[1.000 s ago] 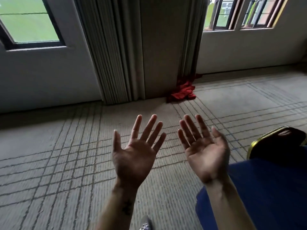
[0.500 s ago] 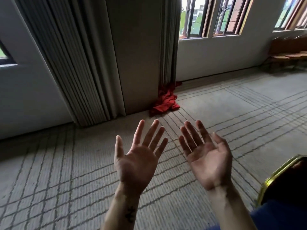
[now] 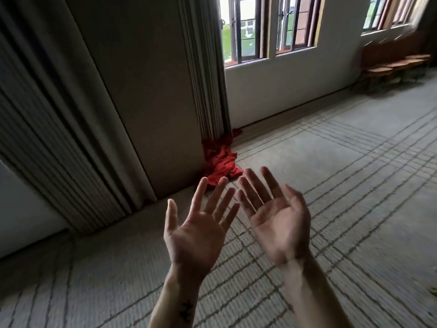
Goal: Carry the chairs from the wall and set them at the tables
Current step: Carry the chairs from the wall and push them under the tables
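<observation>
My left hand and my right hand are raised side by side in front of me, palms up, fingers straight and spread. Neither holds anything. A row of brown wooden chairs stands against the far right wall under a window. Only a sliver of gold trim shows at the right edge; I cannot tell what it belongs to. No table is in view.
Grey carpet with a line grid stretches ahead and to the right. A ribbed column rises at the left centre. A crumpled red cloth lies at its foot. Windows line the far wall.
My view has swung right: the column and red cloth slid left, the blue gold-trimmed chair dropped out at the lower right, and the wooden chairs came into sight. Both hands stay open.
</observation>
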`<move>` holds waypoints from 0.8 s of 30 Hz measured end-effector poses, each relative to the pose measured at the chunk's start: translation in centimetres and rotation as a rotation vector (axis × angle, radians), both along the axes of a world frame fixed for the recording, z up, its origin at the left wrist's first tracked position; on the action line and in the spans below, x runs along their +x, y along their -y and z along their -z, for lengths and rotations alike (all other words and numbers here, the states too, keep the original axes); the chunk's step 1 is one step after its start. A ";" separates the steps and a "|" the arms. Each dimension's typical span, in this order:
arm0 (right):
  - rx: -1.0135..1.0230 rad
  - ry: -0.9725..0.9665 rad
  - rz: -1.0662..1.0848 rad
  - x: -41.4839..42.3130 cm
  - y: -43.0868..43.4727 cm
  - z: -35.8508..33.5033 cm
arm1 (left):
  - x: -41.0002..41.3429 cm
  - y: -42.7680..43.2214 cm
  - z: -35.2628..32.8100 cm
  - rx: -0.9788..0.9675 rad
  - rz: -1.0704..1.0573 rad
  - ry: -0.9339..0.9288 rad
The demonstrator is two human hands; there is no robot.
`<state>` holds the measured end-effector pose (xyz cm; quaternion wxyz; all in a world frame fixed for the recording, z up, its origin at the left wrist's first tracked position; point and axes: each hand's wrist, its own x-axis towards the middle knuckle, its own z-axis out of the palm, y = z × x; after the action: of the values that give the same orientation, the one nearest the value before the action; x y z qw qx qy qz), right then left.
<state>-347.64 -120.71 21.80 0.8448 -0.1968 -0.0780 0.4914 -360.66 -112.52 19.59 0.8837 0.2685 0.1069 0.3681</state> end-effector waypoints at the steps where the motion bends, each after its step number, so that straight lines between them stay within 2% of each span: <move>1: -0.017 -0.002 0.016 1.9 -0.8 -0.1 | 1.8 -0.9 -0.1 0.004 0.006 -0.011; 4: -0.039 -0.012 0.048 7.1 -3.0 0.4 | 6.8 -4.2 0.5 -0.020 0.047 0.016; 7: -0.095 -0.052 0.089 13.1 -6.3 2.2 | 13.2 -8.5 1.4 -0.056 0.084 -0.042; 9: -0.093 -0.047 0.108 14.3 -7.4 2.2 | 15.0 -9.4 1.3 -0.063 0.087 -0.048; 16: -0.171 0.020 0.181 26.6 -19.1 3.3 | 30.6 -20.8 4.2 -0.122 0.200 -0.045; 24: -0.137 -0.009 0.440 41.8 -25.7 -0.7 | 44.6 -33.7 -0.2 -0.110 0.305 0.078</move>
<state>-305.85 -95.01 22.55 0.9165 -0.2640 0.0040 0.3005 -316.10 -78.77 19.81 0.9462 0.2185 0.0504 0.2334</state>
